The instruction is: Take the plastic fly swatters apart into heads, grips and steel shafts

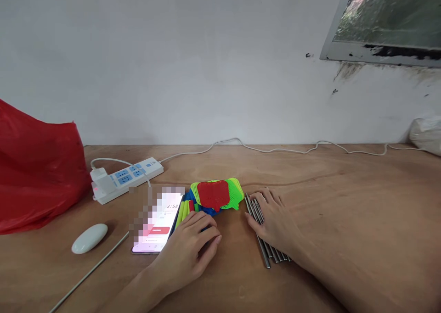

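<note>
A pile of plastic fly-swatter heads (216, 194), red, green and blue, lies mid-table with green handles (184, 210) running toward me. My left hand (193, 248) rests on the near end of those handles, fingers curled loosely over them. My right hand (272, 219) lies flat with fingers stretched over a bundle of several thin metal rods (267, 253) that lie side by side just right of the swatters.
A lit phone (158, 228) lies left of my left hand. Farther left are a white power strip (124, 177), a white oval mouse (89, 237), a thin rod (89, 271), a red plastic bag (34, 180). A white cable (275, 148) runs along the wall.
</note>
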Demonstrator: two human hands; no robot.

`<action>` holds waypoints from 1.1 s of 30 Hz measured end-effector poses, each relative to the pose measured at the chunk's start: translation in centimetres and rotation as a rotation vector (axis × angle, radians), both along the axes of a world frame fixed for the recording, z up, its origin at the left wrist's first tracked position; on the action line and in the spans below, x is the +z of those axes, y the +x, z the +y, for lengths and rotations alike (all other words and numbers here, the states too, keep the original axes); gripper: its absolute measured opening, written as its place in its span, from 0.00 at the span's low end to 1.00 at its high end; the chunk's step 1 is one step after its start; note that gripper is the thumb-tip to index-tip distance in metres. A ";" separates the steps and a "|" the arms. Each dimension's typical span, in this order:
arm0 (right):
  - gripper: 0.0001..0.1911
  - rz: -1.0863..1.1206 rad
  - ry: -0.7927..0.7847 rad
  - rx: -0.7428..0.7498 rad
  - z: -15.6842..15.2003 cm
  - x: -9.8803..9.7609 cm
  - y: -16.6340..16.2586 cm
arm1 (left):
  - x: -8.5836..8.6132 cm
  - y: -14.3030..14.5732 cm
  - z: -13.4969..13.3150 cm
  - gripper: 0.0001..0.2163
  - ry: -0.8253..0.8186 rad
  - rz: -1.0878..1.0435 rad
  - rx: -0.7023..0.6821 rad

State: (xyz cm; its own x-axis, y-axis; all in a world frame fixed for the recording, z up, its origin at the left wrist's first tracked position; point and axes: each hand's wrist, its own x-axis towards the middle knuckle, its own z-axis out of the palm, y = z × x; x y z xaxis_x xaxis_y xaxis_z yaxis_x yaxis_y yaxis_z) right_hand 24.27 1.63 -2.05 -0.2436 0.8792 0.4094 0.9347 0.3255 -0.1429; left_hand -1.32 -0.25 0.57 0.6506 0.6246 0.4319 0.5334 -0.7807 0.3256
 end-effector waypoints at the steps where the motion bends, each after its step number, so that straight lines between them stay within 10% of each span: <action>1: 0.12 0.023 0.012 0.002 -0.1 0.4 -0.1 | 0.0 0.0 0.0 0.10 0.006 -0.001 0.001; 21: 0.12 0.084 -0.165 -0.124 -1.3 1.3 -1.7 | -0.2 -0.5 1.2 0.11 0.193 -0.060 0.247; 33: 0.14 1.417 -0.376 0.233 -0.9 3.8 0.2 | -0.9 -1.0 1.6 0.18 0.186 0.079 0.240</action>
State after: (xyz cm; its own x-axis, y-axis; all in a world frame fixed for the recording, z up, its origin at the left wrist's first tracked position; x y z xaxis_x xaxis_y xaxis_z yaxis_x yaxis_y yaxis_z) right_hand 24.51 0.76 1.77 0.0071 0.9830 0.1836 -0.1185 0.1831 -0.9759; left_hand -2.28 1.35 -0.37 0.5304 0.6796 0.5068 0.7275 -0.6718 0.1393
